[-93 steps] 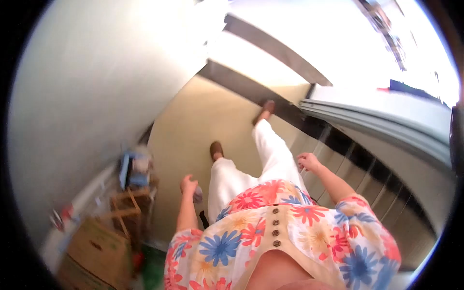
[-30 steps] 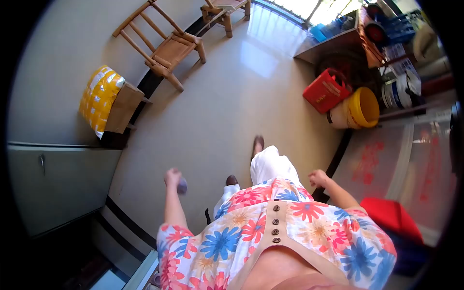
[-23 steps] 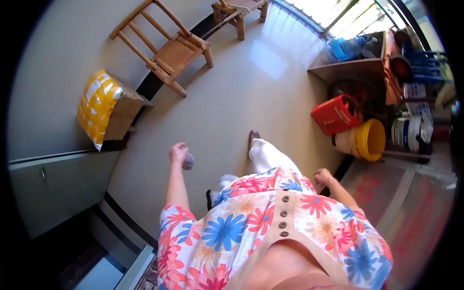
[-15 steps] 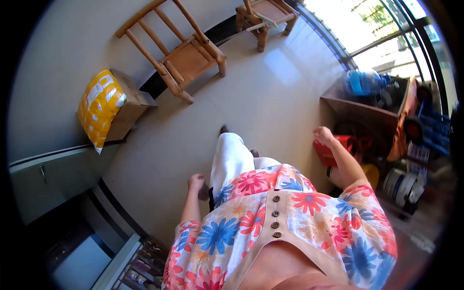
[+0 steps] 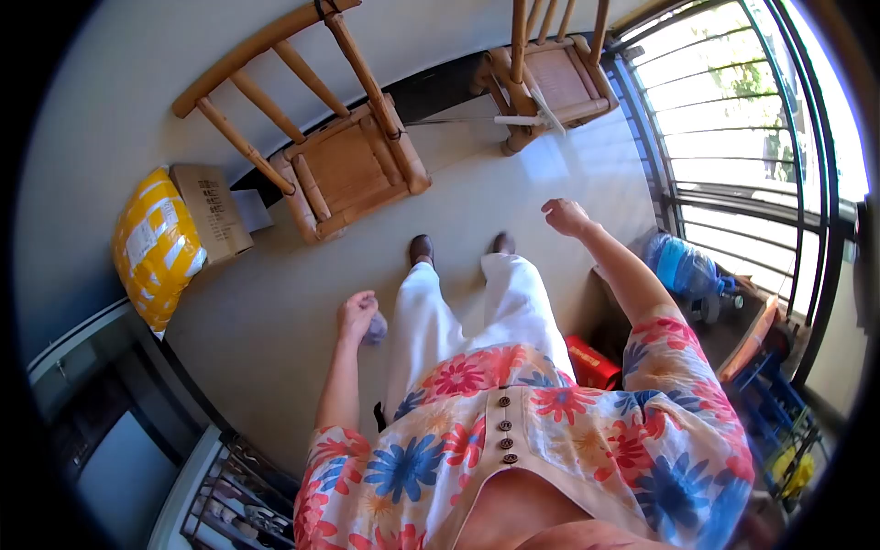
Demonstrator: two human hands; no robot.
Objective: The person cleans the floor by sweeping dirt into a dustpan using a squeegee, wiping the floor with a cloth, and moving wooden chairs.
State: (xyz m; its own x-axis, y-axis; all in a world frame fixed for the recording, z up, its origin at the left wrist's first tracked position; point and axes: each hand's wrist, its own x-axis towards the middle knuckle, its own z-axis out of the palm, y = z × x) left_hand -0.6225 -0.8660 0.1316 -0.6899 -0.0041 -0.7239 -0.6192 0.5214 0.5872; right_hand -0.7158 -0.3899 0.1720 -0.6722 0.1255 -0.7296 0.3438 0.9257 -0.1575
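Observation:
My left hand [image 5: 356,316] hangs beside my left leg, its fingers closed on a small greyish-purple bundle [image 5: 375,328]; I cannot tell just what the bundle is. My right hand [image 5: 566,217] is held out ahead of my right leg, over the floor, with its fingers loosely bent and no object visible in it. Ahead stand a bamboo chair [image 5: 353,170] on the left and a second bamboo chair [image 5: 555,82] farther right. A white stick-like piece [image 5: 521,120] lies against the second chair, with a thin cord running towards the first.
A yellow-wrapped parcel [image 5: 156,247] leans by a cardboard box [image 5: 213,213] at the left wall. On the right, a large blue water bottle [image 5: 680,264] lies near the barred window [image 5: 733,137]. A red box [image 5: 591,362] is beside my right leg. A glass-fronted cabinet [image 5: 87,335] stands at left.
I have stepped forward, so the chairs look nearer and more of the window shows. My right arm has swung forward. The left hand has risen a little, still with the bundle.

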